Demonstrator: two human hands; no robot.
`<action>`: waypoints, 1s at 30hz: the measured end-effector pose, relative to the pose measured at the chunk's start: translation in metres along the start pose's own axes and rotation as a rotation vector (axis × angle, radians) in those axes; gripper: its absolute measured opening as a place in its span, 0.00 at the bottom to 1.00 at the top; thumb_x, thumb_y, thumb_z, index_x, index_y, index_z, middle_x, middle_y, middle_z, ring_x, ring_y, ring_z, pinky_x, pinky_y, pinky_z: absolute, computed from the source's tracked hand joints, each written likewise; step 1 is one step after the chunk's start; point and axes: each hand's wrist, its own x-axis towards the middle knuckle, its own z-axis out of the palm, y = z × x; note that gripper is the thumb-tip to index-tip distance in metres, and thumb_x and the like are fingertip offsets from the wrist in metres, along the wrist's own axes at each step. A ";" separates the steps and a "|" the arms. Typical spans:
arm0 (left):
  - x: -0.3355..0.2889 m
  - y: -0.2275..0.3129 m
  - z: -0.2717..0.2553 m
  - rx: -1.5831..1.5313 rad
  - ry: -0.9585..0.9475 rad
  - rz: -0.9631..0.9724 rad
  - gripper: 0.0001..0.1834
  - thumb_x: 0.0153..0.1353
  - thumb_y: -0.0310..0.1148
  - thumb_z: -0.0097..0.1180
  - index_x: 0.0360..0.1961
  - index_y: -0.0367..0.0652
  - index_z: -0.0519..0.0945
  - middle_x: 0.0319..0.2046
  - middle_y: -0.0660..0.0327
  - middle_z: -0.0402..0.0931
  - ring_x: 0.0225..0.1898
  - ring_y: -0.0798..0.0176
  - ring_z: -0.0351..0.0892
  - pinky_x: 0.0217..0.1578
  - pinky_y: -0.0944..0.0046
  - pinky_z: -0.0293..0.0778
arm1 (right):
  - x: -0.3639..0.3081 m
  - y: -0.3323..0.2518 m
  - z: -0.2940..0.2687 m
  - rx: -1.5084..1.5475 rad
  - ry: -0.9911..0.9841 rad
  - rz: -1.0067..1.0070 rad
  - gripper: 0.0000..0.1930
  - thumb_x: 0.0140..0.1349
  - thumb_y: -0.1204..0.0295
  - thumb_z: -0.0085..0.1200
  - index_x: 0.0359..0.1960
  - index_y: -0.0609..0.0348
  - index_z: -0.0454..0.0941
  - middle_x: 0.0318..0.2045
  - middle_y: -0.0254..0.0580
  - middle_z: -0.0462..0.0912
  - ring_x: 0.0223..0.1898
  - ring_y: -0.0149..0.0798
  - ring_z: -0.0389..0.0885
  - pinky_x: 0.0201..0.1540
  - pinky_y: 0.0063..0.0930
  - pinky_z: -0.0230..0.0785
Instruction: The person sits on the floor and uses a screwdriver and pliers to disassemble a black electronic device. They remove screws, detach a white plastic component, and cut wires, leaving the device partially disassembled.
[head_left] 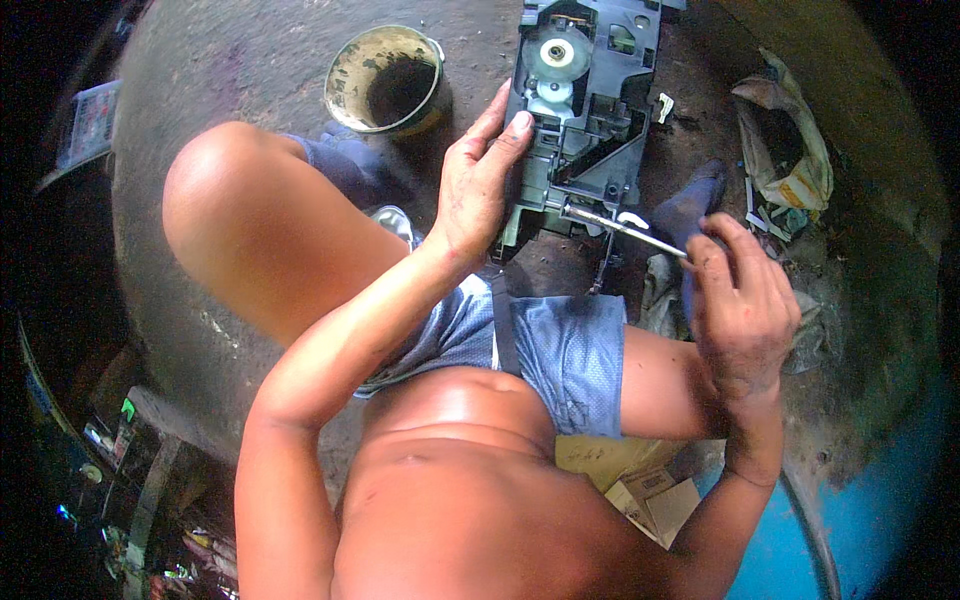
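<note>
Gear chassis (590, 165), black plastic, central at the far side of the head view, stretched away from the person between the two dark-socked feet. Floor (250, 80) underneath; can't tell if the chassis rests on it or is propped up. White gear (557, 55) exposed toward its far end.

Left hand (475, 185) grasping the chassis by its left long edge: thumb on top, other fingers along the side, partly hidden. Right hand (745, 290) well off the right edge, fingers pinched on the outer end of a screwdriver (630, 232); handle not visible, hand slightly blurred. Shaft runs low across to the near end of the chassis, tip at the plastic there; exact seating can't be made out.

Around it: grimy bucket (345, 85) beyond the left hand, sack (808, 185) toward the floor's right edge, small white plastic piece (665, 107) just beside the chassis's right edge.

Risks, my read: shaft sits at a shallow angle, so side load could make the tip skate off or crack the plastic. Only one edge is held, so a hard push could twist the chassis. Slip toward the left could reach the left wrist.
</note>
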 end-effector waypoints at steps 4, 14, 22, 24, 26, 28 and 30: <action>-0.001 -0.002 0.003 0.014 0.001 0.016 0.36 0.71 0.40 0.59 0.74 0.37 0.62 0.58 0.59 0.78 0.55 0.70 0.75 0.60 0.69 0.69 | 0.005 -0.013 0.002 0.022 -0.116 -0.027 0.13 0.59 0.66 0.62 0.44 0.55 0.83 0.42 0.36 0.84 0.37 0.36 0.81 0.38 0.31 0.71; 0.004 -0.005 0.008 -0.035 -0.008 -0.002 0.36 0.70 0.41 0.60 0.74 0.36 0.63 0.58 0.59 0.77 0.55 0.70 0.75 0.59 0.68 0.69 | 0.011 -0.012 0.005 0.035 0.075 -0.045 0.09 0.52 0.72 0.61 0.36 0.58 0.84 0.32 0.33 0.83 0.38 0.35 0.80 0.53 0.46 0.66; 0.004 -0.004 0.008 0.033 0.008 0.001 0.35 0.71 0.41 0.57 0.74 0.38 0.63 0.58 0.60 0.77 0.55 0.70 0.76 0.59 0.69 0.69 | 0.019 -0.020 0.019 0.052 0.040 -0.005 0.08 0.56 0.72 0.58 0.37 0.56 0.82 0.26 0.33 0.73 0.32 0.37 0.78 0.35 0.31 0.68; 0.004 -0.004 0.007 0.058 -0.008 0.002 0.37 0.71 0.40 0.59 0.74 0.35 0.61 0.59 0.58 0.77 0.55 0.72 0.75 0.58 0.70 0.69 | 0.019 -0.021 0.020 0.047 -0.001 -0.020 0.08 0.57 0.71 0.58 0.38 0.57 0.82 0.25 0.34 0.73 0.32 0.37 0.78 0.33 0.30 0.68; 0.001 -0.002 0.008 0.036 0.012 0.015 0.37 0.71 0.40 0.59 0.74 0.35 0.60 0.59 0.58 0.77 0.56 0.72 0.74 0.59 0.71 0.68 | 0.017 -0.018 0.018 0.034 -0.098 -0.045 0.08 0.58 0.72 0.58 0.39 0.59 0.82 0.27 0.35 0.76 0.33 0.36 0.79 0.34 0.31 0.68; 0.005 -0.006 0.009 0.016 0.014 0.033 0.37 0.71 0.40 0.59 0.74 0.34 0.60 0.59 0.59 0.77 0.56 0.72 0.74 0.59 0.71 0.68 | 0.016 -0.016 0.021 0.052 -0.052 -0.051 0.09 0.57 0.72 0.58 0.38 0.61 0.83 0.28 0.35 0.80 0.33 0.37 0.80 0.37 0.31 0.69; 0.005 -0.007 0.010 0.023 0.004 0.028 0.37 0.71 0.40 0.59 0.74 0.34 0.61 0.59 0.59 0.77 0.56 0.72 0.74 0.59 0.71 0.68 | 0.015 -0.014 0.026 0.101 0.064 -0.065 0.08 0.55 0.73 0.59 0.37 0.60 0.83 0.29 0.36 0.81 0.33 0.37 0.80 0.39 0.32 0.70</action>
